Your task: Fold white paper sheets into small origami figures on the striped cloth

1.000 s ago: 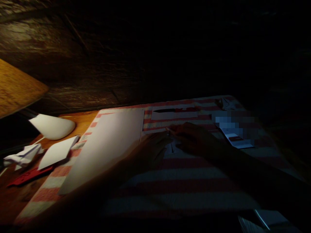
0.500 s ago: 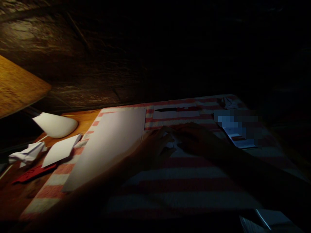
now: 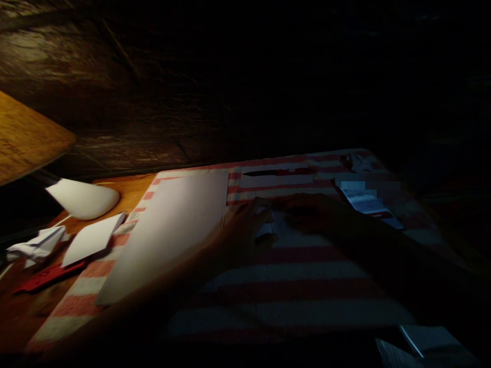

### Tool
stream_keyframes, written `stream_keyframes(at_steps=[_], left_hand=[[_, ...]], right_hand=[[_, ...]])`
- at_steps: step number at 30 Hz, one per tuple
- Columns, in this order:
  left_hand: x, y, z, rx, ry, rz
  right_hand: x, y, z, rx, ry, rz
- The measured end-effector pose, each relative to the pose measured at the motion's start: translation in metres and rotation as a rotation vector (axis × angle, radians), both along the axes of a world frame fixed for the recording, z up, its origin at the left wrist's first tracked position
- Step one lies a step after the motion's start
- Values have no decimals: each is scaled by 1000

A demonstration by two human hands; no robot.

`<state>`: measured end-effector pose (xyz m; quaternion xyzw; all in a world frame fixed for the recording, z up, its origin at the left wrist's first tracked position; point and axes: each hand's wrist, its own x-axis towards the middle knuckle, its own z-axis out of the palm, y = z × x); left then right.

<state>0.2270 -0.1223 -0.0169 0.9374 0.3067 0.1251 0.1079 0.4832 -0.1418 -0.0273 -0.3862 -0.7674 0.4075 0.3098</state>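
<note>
The scene is very dark. My left hand (image 3: 245, 230) and my right hand (image 3: 318, 214) rest on a red-and-white striped cloth (image 3: 291, 291), both pressing on a small white folded paper (image 3: 270, 225) that shows between them. A large white sheet (image 3: 172, 225) lies flat just to the left of my left hand. Beyond the hands, a dark knife with a reddish handle (image 3: 276, 173) lies on a white strip of paper. How tightly the fingers hold the small paper is hard to make out in the gloom.
On the wooden tabletop at the left lie a white curved object (image 3: 82, 198), a white paper piece (image 3: 92, 239), a crumpled folded paper (image 3: 34, 246) and a red card (image 3: 46, 276). A printed leaflet (image 3: 368, 204) lies right of my right hand. A notebook corner (image 3: 425, 345) shows bottom right.
My left hand has come up from the near side onto the small paper beside the right hand. The right hand has shifted slightly to the right.
</note>
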Motion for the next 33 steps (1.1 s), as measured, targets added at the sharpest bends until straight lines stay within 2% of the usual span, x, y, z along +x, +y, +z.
stream_keyframes(at_steps=[3, 17, 33], left_hand=[[0, 0, 0, -6, -14, 7], [2, 1, 1, -6, -13, 10], [2, 0, -1, -2, -17, 4]], right_hand=[[10, 5, 2, -74, 9, 32], [18, 12, 2, 51, -83, 106], [17, 12, 3, 62, -102, 109]])
